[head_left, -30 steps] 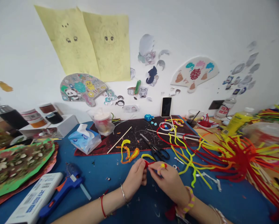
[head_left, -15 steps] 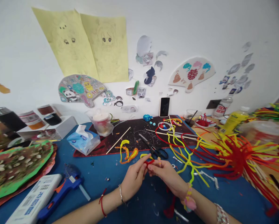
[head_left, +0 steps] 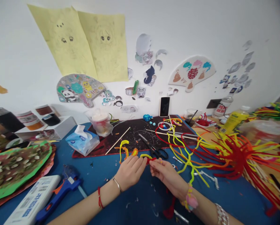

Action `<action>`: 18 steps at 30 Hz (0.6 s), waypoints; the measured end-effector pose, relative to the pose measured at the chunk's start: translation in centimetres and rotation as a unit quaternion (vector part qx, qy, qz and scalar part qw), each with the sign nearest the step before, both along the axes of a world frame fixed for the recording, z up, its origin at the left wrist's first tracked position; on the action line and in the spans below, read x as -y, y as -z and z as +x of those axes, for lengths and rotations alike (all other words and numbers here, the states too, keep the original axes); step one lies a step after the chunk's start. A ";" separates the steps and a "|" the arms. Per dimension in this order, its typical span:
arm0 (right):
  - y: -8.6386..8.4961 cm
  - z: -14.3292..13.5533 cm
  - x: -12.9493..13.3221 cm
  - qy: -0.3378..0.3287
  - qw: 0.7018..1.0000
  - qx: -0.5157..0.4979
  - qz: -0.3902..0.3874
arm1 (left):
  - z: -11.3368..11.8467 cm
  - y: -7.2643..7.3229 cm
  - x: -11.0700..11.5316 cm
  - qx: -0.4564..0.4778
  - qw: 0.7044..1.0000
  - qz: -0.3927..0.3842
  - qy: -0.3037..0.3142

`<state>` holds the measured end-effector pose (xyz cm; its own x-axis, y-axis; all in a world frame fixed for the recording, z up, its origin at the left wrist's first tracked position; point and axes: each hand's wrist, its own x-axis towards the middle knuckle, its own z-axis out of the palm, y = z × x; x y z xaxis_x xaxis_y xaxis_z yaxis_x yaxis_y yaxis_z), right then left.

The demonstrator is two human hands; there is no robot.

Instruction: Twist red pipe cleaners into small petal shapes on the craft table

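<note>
Between my two hands is a short length of red pipe cleaner (head_left: 151, 159), its ends hidden by fingers. My left hand (head_left: 132, 171) pinches it from the left, back of the hand turned up. From the other side, thumb and fingers of my right hand (head_left: 167, 175) grip it. Just beyond lie black-handled scissors (head_left: 159, 152), blades pointing away to the left. A bent yellow and orange pipe cleaner shape (head_left: 123, 147) rests behind my left hand, partly covered by it.
Loose yellow pipe cleaners (head_left: 189, 159) and a large red bundle (head_left: 240, 159) spread over the right side. At left are a blue glue gun (head_left: 71, 179), a white box (head_left: 33, 201) and a tissue pack (head_left: 82, 142). A phone (head_left: 164, 107) leans on the wall.
My left hand has rolled over so its back faces up and shifted slightly left. My right hand keeps its pinch on the red pipe cleaner. The view has shifted slightly.
</note>
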<state>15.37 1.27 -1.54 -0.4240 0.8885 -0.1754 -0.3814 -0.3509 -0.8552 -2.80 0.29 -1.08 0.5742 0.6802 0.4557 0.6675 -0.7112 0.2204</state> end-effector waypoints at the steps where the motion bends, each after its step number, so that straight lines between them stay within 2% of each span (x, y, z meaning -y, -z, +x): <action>1: 0.0 0.0 0.0 0.000 1.000 -0.002 0.005 | 0.1 0.1 0.0 0.010 1.000 -0.001 -0.011; 4: -0.3 -0.1 0.1 0.005 1.000 0.003 0.022 | 0.9 0.2 0.3 0.078 0.995 -0.019 -0.062; 8: -0.6 -0.2 0.2 0.019 0.997 0.041 0.061 | 2.2 -0.3 0.7 0.211 0.966 -0.096 -0.116; 14: 0.1 -0.5 0.0 0.087 0.990 0.074 0.088 | 3.0 -0.1 0.4 0.363 0.890 -0.247 -0.127; 18: 0.3 -0.5 0.0 0.067 0.988 0.091 0.102 | 3.2 -0.1 0.4 0.423 0.840 -0.316 -0.122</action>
<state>14.86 1.24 -1.85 -0.2774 0.9595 -0.0493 -0.2454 -0.1204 -0.9619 0.45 -0.07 -0.99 0.0340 0.9903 0.1350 0.1902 -0.1390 0.9718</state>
